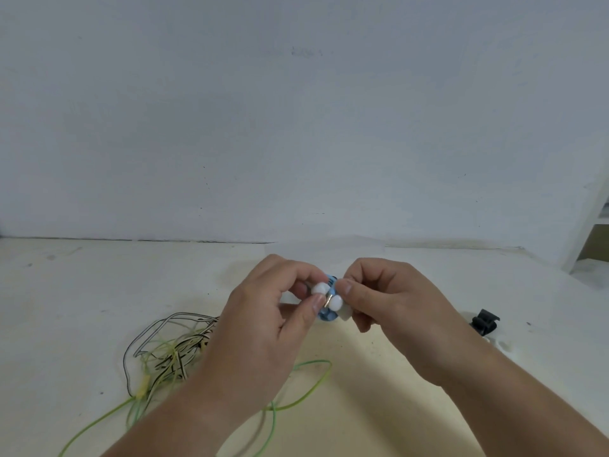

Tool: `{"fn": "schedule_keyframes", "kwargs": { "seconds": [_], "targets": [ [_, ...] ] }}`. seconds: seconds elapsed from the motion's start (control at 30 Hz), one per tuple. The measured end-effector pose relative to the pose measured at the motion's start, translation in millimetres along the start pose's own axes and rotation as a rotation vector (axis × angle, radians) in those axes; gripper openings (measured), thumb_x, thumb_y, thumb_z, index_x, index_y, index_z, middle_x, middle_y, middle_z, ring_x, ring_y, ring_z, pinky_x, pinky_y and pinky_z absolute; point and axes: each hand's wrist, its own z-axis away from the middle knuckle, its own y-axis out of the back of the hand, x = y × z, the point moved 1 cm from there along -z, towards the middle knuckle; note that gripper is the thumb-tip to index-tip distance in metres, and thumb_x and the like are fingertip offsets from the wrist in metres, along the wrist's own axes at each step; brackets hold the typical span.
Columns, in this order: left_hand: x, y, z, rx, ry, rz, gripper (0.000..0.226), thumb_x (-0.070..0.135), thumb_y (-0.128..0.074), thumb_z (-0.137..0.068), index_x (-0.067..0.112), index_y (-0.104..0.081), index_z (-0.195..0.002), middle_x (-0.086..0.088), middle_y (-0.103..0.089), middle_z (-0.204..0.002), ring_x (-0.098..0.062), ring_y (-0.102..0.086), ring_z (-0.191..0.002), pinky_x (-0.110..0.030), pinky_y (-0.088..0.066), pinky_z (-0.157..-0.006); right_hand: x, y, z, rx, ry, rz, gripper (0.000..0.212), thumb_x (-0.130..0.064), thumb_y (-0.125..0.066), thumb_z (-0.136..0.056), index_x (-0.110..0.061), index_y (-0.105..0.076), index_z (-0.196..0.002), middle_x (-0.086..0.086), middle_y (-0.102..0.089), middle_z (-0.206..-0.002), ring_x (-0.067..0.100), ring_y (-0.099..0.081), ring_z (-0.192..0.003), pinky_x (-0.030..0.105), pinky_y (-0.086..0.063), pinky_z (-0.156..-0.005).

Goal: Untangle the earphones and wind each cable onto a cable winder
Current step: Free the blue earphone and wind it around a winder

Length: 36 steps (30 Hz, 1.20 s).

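Observation:
Both hands meet above the table around a small blue cable winder (328, 314) with white earbuds (335, 303) and a metal plug tip at its front. My left hand (263, 324) pinches it from the left, thumb and fingers curled round one earbud. My right hand (389, 301) pinches it from the right with thumb and forefinger. A tangle of green and black-and-white earphone cables (171, 351) lies on the table (82, 291) to the lower left, partly hidden under my left forearm. A green cable loop (316, 380) runs out below my hands.
A black cable winder (484, 321) lies on the table at the right, beyond my right wrist. A pale wall rises behind the table. A white shelf frame (590, 222) stands at the far right edge.

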Motion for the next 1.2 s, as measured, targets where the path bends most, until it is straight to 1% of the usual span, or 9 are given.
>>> {"fn": "schedule_keyframes", "kwargs": {
  "seconds": [0.1, 0.23, 0.37, 0.53, 0.7, 0.83, 0.93, 1.1, 1.2],
  "targets": [
    [-0.8, -2.0, 0.6, -0.009, 0.019, 0.033, 0.011, 0.024, -0.064, -0.096, 0.033, -0.069, -0.094, 0.01, -0.058, -0.091, -0.013, -0.063, -0.089, -0.013, -0.05, -0.066, 0.0, 1.0, -0.7, -0.003, -0.029, -0.022, 0.026, -0.022, -0.068, -0.092, -0.002, -0.061, -0.077, 0.005, -0.063, -0.068, 0.014, -0.05, -0.06, 0.031, -0.04, -0.063],
    [-1.6, -4.2, 1.1, 0.003, 0.061, 0.123, 0.006, 0.026, -0.067, -0.085, 0.03, -0.07, -0.089, 0.008, -0.06, -0.091, -0.012, -0.063, -0.087, -0.012, -0.051, -0.067, 0.7, -1.6, -0.5, -0.006, -0.049, -0.041, 0.028, -0.032, -0.071, -0.085, -0.008, -0.06, -0.077, -0.001, -0.064, -0.067, 0.015, -0.05, -0.059, 0.03, -0.045, -0.062],
    [-5.2, -4.4, 0.9, -0.015, 0.085, 0.199, 0.013, 0.019, -0.073, -0.077, 0.027, -0.07, -0.087, 0.005, -0.063, -0.095, -0.017, -0.063, -0.095, -0.021, -0.057, -0.074, 0.6, -2.3, -0.1, -0.002, -0.053, -0.02, 0.022, -0.024, -0.069, -0.091, -0.008, -0.06, -0.08, -0.001, -0.065, -0.067, 0.014, -0.05, -0.059, 0.029, -0.046, -0.061],
    [-5.9, -1.5, 0.2, -0.015, 0.128, 0.227, 0.024, 0.006, -0.072, -0.086, 0.03, -0.071, -0.089, -0.003, -0.066, -0.096, -0.017, -0.065, -0.092, -0.016, -0.053, -0.069, -2.2, -1.6, 2.0, -0.006, -0.065, -0.031, 0.011, -0.03, -0.07, -0.089, -0.02, -0.07, -0.091, 0.002, -0.066, -0.084, 0.013, -0.053, -0.057, 0.028, -0.048, -0.061],
    [-1.9, -2.1, 0.3, 0.027, 0.118, 0.188, 0.031, -0.001, -0.072, -0.083, 0.03, -0.07, -0.085, 0.003, -0.063, -0.096, -0.016, -0.066, -0.094, -0.02, -0.055, -0.068, -6.8, -3.2, 4.7, -0.116, -0.111, -0.033, 0.024, -0.035, -0.06, -0.095, -0.021, -0.08, -0.091, -0.006, -0.066, -0.071, 0.017, -0.058, -0.057, 0.031, -0.053, -0.063],
    [-4.3, -1.7, 0.6, 0.026, 0.165, 0.214, 0.031, 0.006, -0.075, -0.083, 0.033, -0.066, -0.092, -0.003, -0.062, -0.101, -0.026, -0.066, -0.092, -0.021, -0.053, -0.068, -9.2, -5.4, 6.0, -0.13, -0.127, -0.102, 0.025, -0.027, -0.058, -0.097, -0.016, -0.079, -0.091, -0.005, -0.068, -0.071, 0.019, -0.063, -0.063, 0.034, -0.055, -0.068],
    [0.2, -3.9, 0.1, 0.047, 0.102, 0.199, 0.019, 0.015, -0.072, -0.077, 0.03, -0.067, -0.086, 0.005, -0.061, -0.098, -0.021, -0.066, -0.092, -0.026, -0.057, -0.072, -8.6, -6.8, 5.5, -0.113, -0.159, -0.14, 0.023, -0.019, -0.057, -0.097, -0.015, -0.079, -0.091, 0.001, -0.072, -0.075, 0.023, -0.068, -0.067, 0.036, -0.056, -0.07],
    [4.0, -3.6, 0.7, 0.069, 0.052, 0.161, 0.032, -0.004, -0.076, -0.08, 0.027, -0.07, -0.08, 0.009, -0.061, -0.096, -0.016, -0.065, -0.093, -0.033, -0.062, -0.073, -8.0, -6.8, 5.1, -0.093, -0.183, -0.182, 0.021, -0.016, -0.059, -0.096, -0.012, -0.079, -0.092, 0.016, -0.075, -0.088, 0.024, -0.069, -0.071, 0.039, -0.057, -0.075],
    [5.6, -4.1, 2.1, 0.08, 0.034, 0.139, 0.034, -0.005, -0.076, -0.079, 0.028, -0.07, -0.082, 0.008, -0.061, -0.096, -0.016, -0.065, -0.093, -0.03, -0.062, -0.072, -7.2, -5.6, 4.5, -0.08, -0.193, -0.194, 0.02, -0.014, -0.06, -0.095, -0.011, -0.079, -0.091, 0.018, -0.074, -0.087, 0.023, -0.069, -0.07, 0.038, -0.057, -0.074]
  ]
}}
